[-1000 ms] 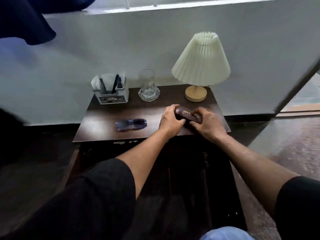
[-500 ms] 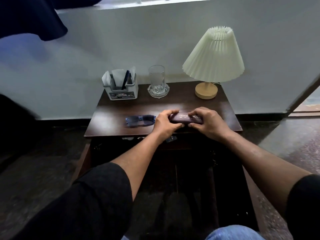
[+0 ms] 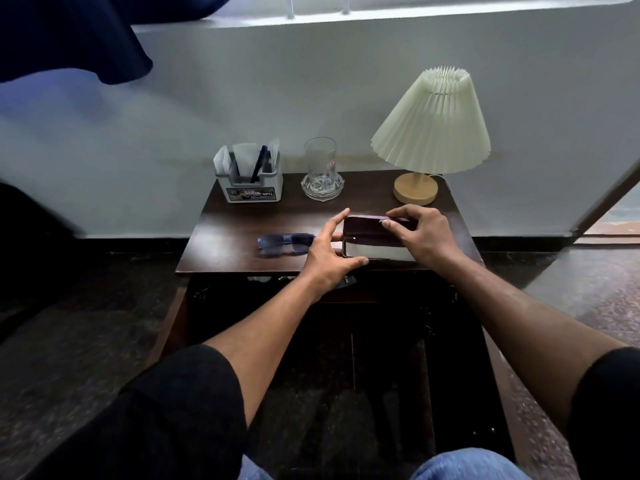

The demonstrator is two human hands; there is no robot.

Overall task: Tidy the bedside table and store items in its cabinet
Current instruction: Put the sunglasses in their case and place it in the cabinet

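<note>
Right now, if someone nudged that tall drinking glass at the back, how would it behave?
The glass looks fragile, being clear and cut-patterned. Its wide, thick foot probably resists tipping, so it would likely slide on the smooth table. It appears empty, so likely light.

text: "OPEL" | on: white organiser box (image 3: 250, 188) front label | rest unreadable

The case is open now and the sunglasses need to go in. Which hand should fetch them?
Left. The left hand sits at the glasses case's left end, right beside the sunglasses. The right hand is holding the lid up on the far side.
</note>
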